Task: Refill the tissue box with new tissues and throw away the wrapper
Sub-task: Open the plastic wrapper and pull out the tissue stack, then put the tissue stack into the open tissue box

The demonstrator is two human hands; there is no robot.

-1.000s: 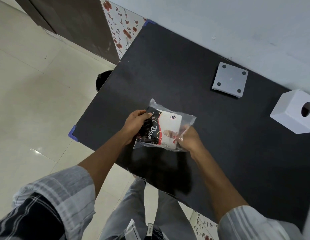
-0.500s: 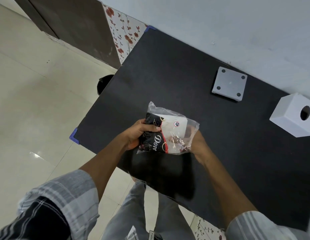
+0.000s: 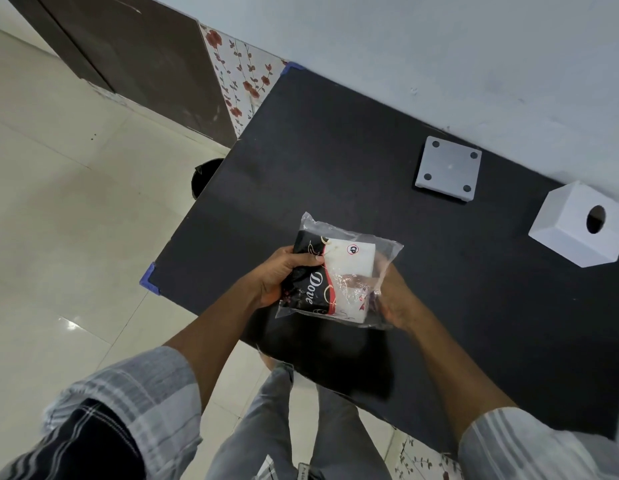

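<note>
I hold a tissue pack [image 3: 339,271] in a clear plastic wrapper with black, red and white print, just above the black table [image 3: 335,161]. My left hand [image 3: 283,275] grips its black left end. My right hand [image 3: 394,299] holds the right end, and its fingers show through the clear plastic. The white tissue box [image 3: 578,226] lies on the table at the far right, its round hole facing up and right. Its flat white base plate [image 3: 448,168] with four dark corner dots lies apart, near the wall.
A black waste bin [image 3: 202,176] stands on the tiled floor, partly hidden under the table's left edge. The wall runs along the table's far side. Blue protectors cap the table corners [image 3: 149,277]. My legs are below the near edge.
The pack has been tilted and turned slightly between my hands. My right hand's fingers have worked further into the clear end of the wrapper.
</note>
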